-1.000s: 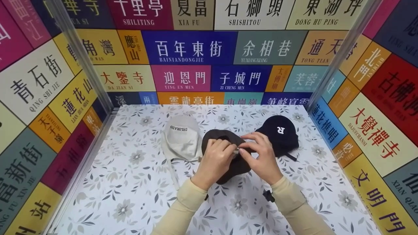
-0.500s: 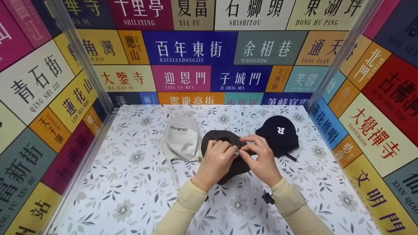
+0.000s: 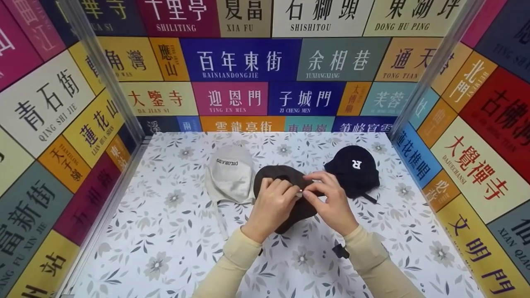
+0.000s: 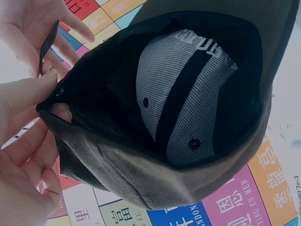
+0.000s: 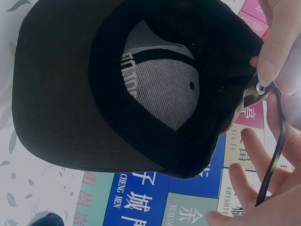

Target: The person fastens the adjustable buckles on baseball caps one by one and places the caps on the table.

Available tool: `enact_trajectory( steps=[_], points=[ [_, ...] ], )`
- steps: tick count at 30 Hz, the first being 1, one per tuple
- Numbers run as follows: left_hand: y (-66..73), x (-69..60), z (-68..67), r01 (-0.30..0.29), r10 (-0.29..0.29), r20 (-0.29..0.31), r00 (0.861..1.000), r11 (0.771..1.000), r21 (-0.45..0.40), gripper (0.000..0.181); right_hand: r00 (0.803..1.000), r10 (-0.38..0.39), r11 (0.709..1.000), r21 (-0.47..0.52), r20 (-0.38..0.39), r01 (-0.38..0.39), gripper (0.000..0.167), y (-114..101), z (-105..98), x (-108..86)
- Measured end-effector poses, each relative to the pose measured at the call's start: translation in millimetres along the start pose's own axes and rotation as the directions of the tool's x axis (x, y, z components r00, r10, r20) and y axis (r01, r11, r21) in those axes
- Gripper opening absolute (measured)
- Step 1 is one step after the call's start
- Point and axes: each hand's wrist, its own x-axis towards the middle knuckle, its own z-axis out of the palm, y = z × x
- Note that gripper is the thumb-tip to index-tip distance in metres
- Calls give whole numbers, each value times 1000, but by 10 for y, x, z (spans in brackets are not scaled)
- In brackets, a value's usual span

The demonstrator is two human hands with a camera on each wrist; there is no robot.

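Observation:
Between both hands, a dark brown cap [image 3: 304, 212] is held with its inside facing up. My left hand [image 3: 275, 202] pinches its back edge, fingers curled; the left wrist view shows thumb and fingers of that hand [image 4: 21, 155] on the cap's rim [image 4: 136, 193]. Beside those fingertips my right hand [image 3: 334, 203] has thumb and index together on the cap's narrow strap. A dark strap [image 5: 283, 127] hangs by a small metal piece [image 5: 261, 88] in the right wrist view, and the cap's brim [image 5: 56, 94] lies left. Exactly how the fingers grip the strap is partly hidden.
A cream cap [image 3: 232, 176] with a trailing strap lies to the left on the floral-patterned tabletop [image 3: 174, 231]. A navy cap [image 3: 352, 165] with a white letter lies to the right. Printed panels [image 3: 244, 60] stand behind and at both sides.
Both hands stay nearly in place at the brown cap's back. The right index finger has bent slightly toward the thumb, and the cap has shifted very little.

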Motion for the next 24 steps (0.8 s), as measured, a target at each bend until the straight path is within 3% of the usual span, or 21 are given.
enact_trajectory(
  steps=[7,24],
  points=[
    [-28,-11,-15,7,-7,-5,1000,1000,-20,11,1000,3,1000,10,11,-4,14,-223,-27,71],
    [-53,-38,-33,-1,0,-18,1000,1000,-13,9,1000,-13,1000,2,16,13,16,-217,-33,101]
  ],
)
